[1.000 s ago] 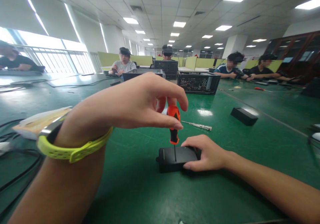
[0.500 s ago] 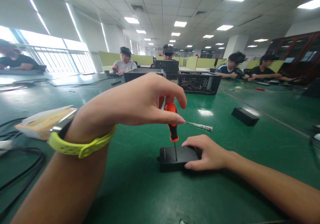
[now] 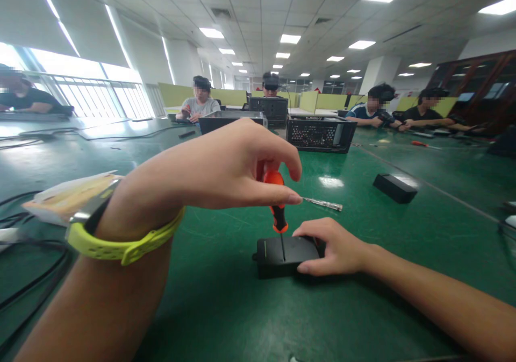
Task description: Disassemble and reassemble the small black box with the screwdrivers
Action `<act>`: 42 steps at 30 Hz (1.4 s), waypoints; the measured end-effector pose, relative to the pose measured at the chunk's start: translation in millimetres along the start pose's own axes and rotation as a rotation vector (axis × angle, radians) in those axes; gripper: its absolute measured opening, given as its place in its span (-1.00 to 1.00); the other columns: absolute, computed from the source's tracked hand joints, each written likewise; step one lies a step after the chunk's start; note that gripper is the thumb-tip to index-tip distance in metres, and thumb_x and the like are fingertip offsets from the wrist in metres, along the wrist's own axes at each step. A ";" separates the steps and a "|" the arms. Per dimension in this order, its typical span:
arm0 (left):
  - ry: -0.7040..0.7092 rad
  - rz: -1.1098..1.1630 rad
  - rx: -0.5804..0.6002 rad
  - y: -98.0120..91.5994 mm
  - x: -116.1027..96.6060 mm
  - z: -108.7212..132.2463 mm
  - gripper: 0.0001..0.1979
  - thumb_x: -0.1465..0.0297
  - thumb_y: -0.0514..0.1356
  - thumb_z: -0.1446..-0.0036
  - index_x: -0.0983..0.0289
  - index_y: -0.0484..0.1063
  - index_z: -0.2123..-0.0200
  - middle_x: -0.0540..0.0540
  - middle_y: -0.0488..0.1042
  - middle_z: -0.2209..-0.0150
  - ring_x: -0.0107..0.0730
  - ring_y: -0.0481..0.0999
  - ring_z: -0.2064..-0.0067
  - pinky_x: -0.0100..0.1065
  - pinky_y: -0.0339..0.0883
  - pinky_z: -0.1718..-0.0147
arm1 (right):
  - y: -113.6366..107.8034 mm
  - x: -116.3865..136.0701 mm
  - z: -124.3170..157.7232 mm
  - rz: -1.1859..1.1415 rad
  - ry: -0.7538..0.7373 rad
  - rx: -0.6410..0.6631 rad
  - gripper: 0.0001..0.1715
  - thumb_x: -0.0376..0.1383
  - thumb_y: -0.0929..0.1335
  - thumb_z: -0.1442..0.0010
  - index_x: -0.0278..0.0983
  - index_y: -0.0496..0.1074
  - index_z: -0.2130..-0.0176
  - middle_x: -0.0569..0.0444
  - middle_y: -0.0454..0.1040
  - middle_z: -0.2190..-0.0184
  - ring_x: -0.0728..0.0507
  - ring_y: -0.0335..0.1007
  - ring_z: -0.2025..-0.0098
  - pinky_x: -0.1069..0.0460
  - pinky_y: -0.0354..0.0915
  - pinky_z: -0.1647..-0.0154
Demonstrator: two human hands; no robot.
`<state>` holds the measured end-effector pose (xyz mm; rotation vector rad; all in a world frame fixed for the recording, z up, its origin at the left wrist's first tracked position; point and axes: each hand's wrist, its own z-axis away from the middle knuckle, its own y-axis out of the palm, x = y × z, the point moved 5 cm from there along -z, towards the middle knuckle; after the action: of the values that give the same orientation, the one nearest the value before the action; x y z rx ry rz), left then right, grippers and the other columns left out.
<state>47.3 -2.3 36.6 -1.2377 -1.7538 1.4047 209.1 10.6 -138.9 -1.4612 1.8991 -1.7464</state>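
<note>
Gripping the orange-and-black screwdriver (image 3: 279, 214) by its handle with the left hand (image 3: 229, 174), laying the thumb across the near side and arching the forefinger past it to the right. Holding the screwdriver nearly upright over the black case (image 3: 268, 262), pointing the thin shaft down at the top face. Not making out the exact seating of the tip.

Clasping the right end of the black case with the right hand (image 3: 338, 249), setting the thumb against the near side and the fingers over the far edge. Resting the black case flat on the green bench (image 3: 226, 297), directly in front, with a small tab projecting from the left end.

Wearing a yellow-green watch band (image 3: 108, 248) on the left wrist. Noting a clear-handled tool (image 3: 328, 206) lying on the bench beyond the black case, and a second black block (image 3: 395, 188) lying well apart to the right. Observing a perforated computer chassis (image 3: 322, 135) standing farther back. Recording a translucent package (image 3: 72, 198) with tan contents at left, partly behind the wrist. Counting five other people in the background, including one in a grey shirt (image 3: 205, 106) across the bench.
</note>
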 end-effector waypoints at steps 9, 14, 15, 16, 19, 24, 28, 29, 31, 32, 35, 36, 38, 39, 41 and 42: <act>0.003 -0.008 0.005 0.7 -0.6 0.0 -0.75 0.26 0.22 -0.13 0.27 0.53 0.20 0.03 0.51 0.42 -0.51 0.43 0.43 -0.49 0.21 0.49 | -0.2 0.5 0.3 -0.010 -0.001 0.000 -0.48 0.00 0.45 -0.02 -0.32 0.49 0.16 0.05 0.53 0.34 -0.09 0.42 0.35 0.07 0.23 0.33; 0.024 0.028 0.026 2.0 -1.0 0.6 -0.75 0.30 0.22 -0.14 0.27 0.51 0.14 0.05 0.53 0.35 -0.48 0.46 0.38 -0.47 0.24 0.42 | 0.4 0.4 -0.5 -0.001 0.000 0.007 -0.47 0.00 0.45 -0.01 -0.32 0.49 0.15 0.04 0.53 0.34 -0.09 0.42 0.34 0.06 0.24 0.32; 0.014 0.017 0.018 1.8 -0.4 0.5 -0.74 0.26 0.24 -0.12 0.28 0.53 0.17 0.04 0.52 0.40 -0.49 0.44 0.41 -0.48 0.22 0.46 | 0.4 0.5 -0.6 -0.003 0.000 0.009 -0.47 0.00 0.45 -0.02 -0.32 0.48 0.15 0.04 0.54 0.33 -0.09 0.42 0.33 0.06 0.24 0.31; 0.003 0.001 0.010 1.7 0.2 0.2 -0.73 0.22 0.25 -0.11 0.28 0.54 0.22 0.02 0.49 0.46 -0.51 0.42 0.45 -0.48 0.19 0.49 | 0.2 0.5 -0.7 -0.004 0.001 0.008 -0.48 0.00 0.45 -0.02 -0.32 0.48 0.15 0.04 0.54 0.33 -0.09 0.42 0.33 0.06 0.24 0.30; 0.016 0.002 0.005 1.5 -0.8 -0.6 -0.76 0.23 0.24 -0.12 0.27 0.54 0.25 0.01 0.49 0.46 -0.53 0.42 0.45 -0.50 0.20 0.49 | -0.4 0.4 -0.7 -0.005 0.001 -0.001 -0.49 -0.01 0.45 -0.02 -0.32 0.48 0.16 0.05 0.53 0.34 -0.08 0.42 0.34 0.07 0.24 0.32; 0.053 0.068 0.040 1.2 -4.6 1.3 -0.76 0.29 0.27 -0.10 0.26 0.52 0.16 0.02 0.52 0.38 -0.49 0.45 0.39 -0.50 0.25 0.42 | 0.4 0.3 0.4 0.004 -0.004 0.008 -0.48 0.01 0.44 -0.02 -0.31 0.48 0.15 0.04 0.53 0.33 -0.10 0.42 0.33 0.06 0.23 0.32; 0.020 0.005 0.007 0.0 -2.0 2.8 -0.72 0.21 0.27 -0.09 0.29 0.53 0.22 0.01 0.49 0.46 -0.49 0.41 0.45 -0.47 0.19 0.48 | 0.4 0.6 0.4 -0.001 0.004 0.005 -0.48 0.00 0.44 -0.02 -0.31 0.49 0.15 0.05 0.53 0.33 -0.09 0.42 0.34 0.07 0.24 0.32; 0.029 0.012 0.011 0.5 -2.0 2.7 -0.74 0.25 0.25 -0.11 0.28 0.53 0.20 0.03 0.51 0.42 -0.49 0.42 0.42 -0.47 0.21 0.45 | 0.2 0.6 0.3 -0.003 0.003 0.002 -0.48 0.00 0.45 -0.02 -0.31 0.49 0.15 0.05 0.53 0.33 -0.09 0.42 0.34 0.07 0.24 0.32; 0.047 0.040 0.026 1.7 -2.4 2.3 -0.76 0.31 0.24 -0.12 0.27 0.51 0.15 0.04 0.53 0.35 -0.48 0.45 0.38 -0.47 0.24 0.40 | 0.1 0.3 0.1 -0.004 0.000 -0.001 -0.49 0.00 0.45 -0.01 -0.31 0.49 0.16 0.06 0.53 0.34 -0.08 0.41 0.35 0.07 0.24 0.33; 0.047 0.043 0.029 2.0 -2.4 2.0 -0.76 0.31 0.25 -0.11 0.27 0.51 0.15 0.03 0.52 0.36 -0.48 0.45 0.38 -0.47 0.24 0.41 | 0.2 0.2 0.1 -0.003 -0.003 0.000 -0.49 0.00 0.45 -0.01 -0.31 0.49 0.15 0.06 0.53 0.34 -0.08 0.41 0.35 0.07 0.24 0.32; 0.016 0.001 -0.001 1.0 -1.3 1.5 -0.72 0.20 0.30 -0.05 0.29 0.54 0.25 0.01 0.47 0.48 -0.49 0.40 0.46 -0.46 0.18 0.50 | 0.4 0.2 0.4 -0.005 -0.011 -0.003 -0.48 -0.01 0.45 -0.01 -0.31 0.48 0.14 0.05 0.54 0.32 -0.09 0.42 0.32 0.07 0.24 0.30; 0.007 -0.011 -0.010 0.8 -1.2 1.5 -0.71 0.18 0.30 -0.05 0.29 0.54 0.27 0.01 0.47 0.49 -0.50 0.39 0.47 -0.46 0.17 0.51 | 0.5 0.4 0.6 -0.008 -0.011 -0.005 -0.48 -0.01 0.45 -0.01 -0.31 0.48 0.14 0.05 0.53 0.32 -0.09 0.42 0.32 0.07 0.24 0.30; 0.016 -0.007 -0.004 1.4 -2.6 1.6 -0.76 0.23 0.28 -0.09 0.29 0.53 0.27 0.03 0.50 0.44 -0.49 0.41 0.44 -0.46 0.20 0.48 | 0.8 0.8 0.8 -0.011 -0.008 -0.005 -0.49 -0.01 0.45 -0.01 -0.31 0.48 0.15 0.06 0.53 0.33 -0.08 0.42 0.33 0.07 0.24 0.32; 0.030 0.007 0.009 2.1 -3.8 1.7 -0.79 0.28 0.26 -0.11 0.29 0.53 0.24 0.03 0.51 0.39 -0.49 0.43 0.40 -0.46 0.22 0.44 | 0.9 0.9 0.8 -0.010 -0.006 -0.003 -0.49 -0.01 0.45 -0.01 -0.32 0.48 0.16 0.06 0.53 0.34 -0.08 0.42 0.34 0.07 0.24 0.32; 0.047 0.032 0.038 3.3 -5.7 2.0 -0.82 0.36 0.24 -0.12 0.27 0.51 0.19 0.04 0.53 0.33 -0.47 0.45 0.35 -0.46 0.25 0.39 | 1.2 0.7 0.6 -0.009 0.000 0.008 -0.49 0.00 0.45 -0.01 -0.32 0.48 0.16 0.04 0.53 0.33 -0.09 0.42 0.33 0.07 0.24 0.32; 0.046 0.030 0.041 3.2 -6.1 2.0 -0.81 0.35 0.25 -0.11 0.27 0.51 0.19 0.04 0.53 0.34 -0.47 0.45 0.36 -0.46 0.25 0.39 | 1.2 0.5 0.4 -0.008 0.001 0.011 -0.49 0.00 0.45 -0.02 -0.31 0.49 0.16 0.04 0.53 0.32 -0.09 0.42 0.33 0.07 0.24 0.32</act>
<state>49.0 -8.6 33.7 -1.2695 -1.6741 1.4106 208.5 9.8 -139.8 -1.4663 1.8833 -1.7588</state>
